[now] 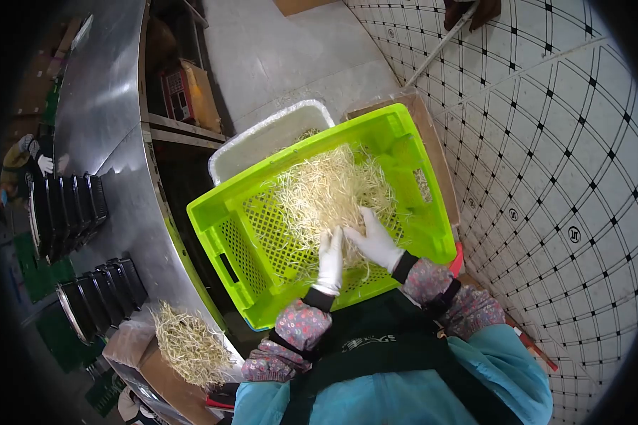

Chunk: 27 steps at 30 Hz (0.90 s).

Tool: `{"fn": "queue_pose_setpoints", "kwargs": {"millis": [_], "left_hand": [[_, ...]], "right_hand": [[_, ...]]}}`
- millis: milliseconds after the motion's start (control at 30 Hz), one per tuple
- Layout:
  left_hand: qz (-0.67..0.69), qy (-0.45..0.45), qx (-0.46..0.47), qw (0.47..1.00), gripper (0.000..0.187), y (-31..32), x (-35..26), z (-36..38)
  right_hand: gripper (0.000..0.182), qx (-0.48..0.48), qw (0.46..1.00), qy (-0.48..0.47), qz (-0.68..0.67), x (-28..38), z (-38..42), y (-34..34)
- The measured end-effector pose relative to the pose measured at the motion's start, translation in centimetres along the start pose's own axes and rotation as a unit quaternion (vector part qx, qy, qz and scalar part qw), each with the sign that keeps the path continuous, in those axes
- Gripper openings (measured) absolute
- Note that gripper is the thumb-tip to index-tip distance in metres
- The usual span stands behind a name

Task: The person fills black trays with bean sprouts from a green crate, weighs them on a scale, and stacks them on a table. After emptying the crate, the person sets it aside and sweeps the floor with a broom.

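A bright green plastic crate (213, 212) with latticed walls and floor sits in front of me, slightly tilted in view. A loose heap of pale bean sprouts (326, 188) lies in its middle. Both my hands wear white gloves and are at the near side of this heap, close together. My left hand (329, 262) has its fingers pressed together on some sprouts. Beside it, my right hand (377, 242) has its fingers and thumb around sprouts at the heap's edge. Several strands hang between the two hands; the fingertips are partly hidden.
Behind the crate stands a white tub (262, 138) with some sprouts. To the left runs a steel table (113, 142) bearing stacked black trays (67, 209). Another sprout pile (191, 346) lies at the lower left. A patterned wall panel (539, 163) is on the right. A person's gloved hand (45, 164) shows far left.
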<state>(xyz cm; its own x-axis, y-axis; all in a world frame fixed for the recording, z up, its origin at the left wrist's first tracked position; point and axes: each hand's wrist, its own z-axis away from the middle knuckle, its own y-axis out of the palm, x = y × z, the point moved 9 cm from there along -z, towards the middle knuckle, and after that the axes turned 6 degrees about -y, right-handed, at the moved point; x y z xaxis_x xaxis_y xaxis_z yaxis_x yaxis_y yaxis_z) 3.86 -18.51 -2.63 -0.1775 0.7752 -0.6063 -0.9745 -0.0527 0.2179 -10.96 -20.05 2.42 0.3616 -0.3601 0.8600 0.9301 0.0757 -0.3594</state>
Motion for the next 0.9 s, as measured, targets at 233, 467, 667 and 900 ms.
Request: {"fn": "queue_pose_setpoints", "kwargs": {"millis": [233,467,667,900], "left_hand": [[-0.311,0.099,-0.24,0.914,0.084,-12.1,-3.6,-12.7],[0.111,0.029,-0.016,0.993,0.057,-3.6,3.5,-18.3],[0.29,-0.007,-0.019,0.957,0.07,0.6,-0.9,-2.5],[-0.134,0.038,-0.066,0.988,0.102,-11.0,2.6,1.1]], "right_hand": [[0.089,-0.053,0.975,0.1,0.189,-5.3,-11.6,-3.4],[0.065,0.004,0.984,0.075,0.162,-3.8,-12.5,6.9],[0.069,0.206,0.936,-0.119,0.261,3.8,-7.9,8.2],[0.094,0.111,0.928,-0.158,0.319,1.6,-9.2,0.6]]}}
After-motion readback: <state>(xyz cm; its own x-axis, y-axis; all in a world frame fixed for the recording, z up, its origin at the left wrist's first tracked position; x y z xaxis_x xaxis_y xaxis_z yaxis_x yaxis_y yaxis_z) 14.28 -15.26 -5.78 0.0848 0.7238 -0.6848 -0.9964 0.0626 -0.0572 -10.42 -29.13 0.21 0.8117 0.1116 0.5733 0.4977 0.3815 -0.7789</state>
